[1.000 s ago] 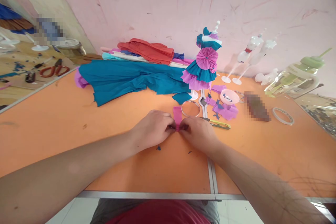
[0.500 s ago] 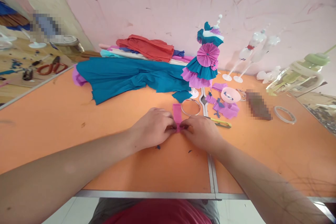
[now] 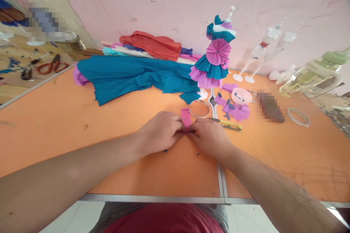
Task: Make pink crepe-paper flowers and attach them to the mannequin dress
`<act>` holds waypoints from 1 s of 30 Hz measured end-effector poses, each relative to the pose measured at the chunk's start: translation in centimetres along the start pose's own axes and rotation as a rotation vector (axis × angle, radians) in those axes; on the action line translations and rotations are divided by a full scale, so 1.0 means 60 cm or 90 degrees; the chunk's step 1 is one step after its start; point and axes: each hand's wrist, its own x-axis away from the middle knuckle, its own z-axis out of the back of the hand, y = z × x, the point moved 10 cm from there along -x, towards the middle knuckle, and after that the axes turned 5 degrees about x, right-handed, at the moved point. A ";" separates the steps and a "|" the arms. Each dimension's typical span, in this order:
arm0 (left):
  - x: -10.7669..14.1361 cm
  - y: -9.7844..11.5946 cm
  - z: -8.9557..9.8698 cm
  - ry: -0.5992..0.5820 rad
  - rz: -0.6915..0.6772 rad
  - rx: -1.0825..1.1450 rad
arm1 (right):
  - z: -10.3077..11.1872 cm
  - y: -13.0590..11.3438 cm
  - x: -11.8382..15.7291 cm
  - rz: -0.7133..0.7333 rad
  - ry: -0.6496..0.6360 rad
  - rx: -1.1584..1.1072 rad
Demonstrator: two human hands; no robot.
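Note:
A small pink paper strip [image 3: 186, 117] runs away from me on the orange table [image 3: 115, 127], its near end pinched between both hands. My left hand [image 3: 164, 131] is closed on the strip's left side, fingertips together. From the right, my right hand [image 3: 209, 134] pinches the same end, and the fingertips of the two hands nearly touch. Just beyond my right hand lie a silver ring [image 3: 199, 109] and yellow-and-black thread snips [image 3: 231, 126].
Teal crepe paper [image 3: 123, 76] spreads behind my left hand, with red paper [image 3: 153, 45] beyond. A ruffled paper-dressed figure [image 3: 218, 52] stands behind the ring. Rightward are a pink bowl [image 3: 241, 96], purple scraps [image 3: 237, 111], a tape roll [image 3: 298, 117] and a bottle [image 3: 314, 72].
The fingertips of both hands have drawn slightly closer together on the near end of the pink strip. The whole view has shifted slightly.

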 end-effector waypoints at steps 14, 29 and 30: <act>0.002 -0.013 -0.010 0.026 0.051 -0.012 | 0.003 0.011 0.000 -0.004 0.035 -0.050; 0.001 -0.010 -0.004 0.034 0.063 -0.019 | -0.001 0.018 -0.004 -0.036 0.008 -0.060; 0.001 -0.008 -0.005 0.030 0.057 -0.022 | 0.000 0.018 -0.004 -0.037 0.011 -0.054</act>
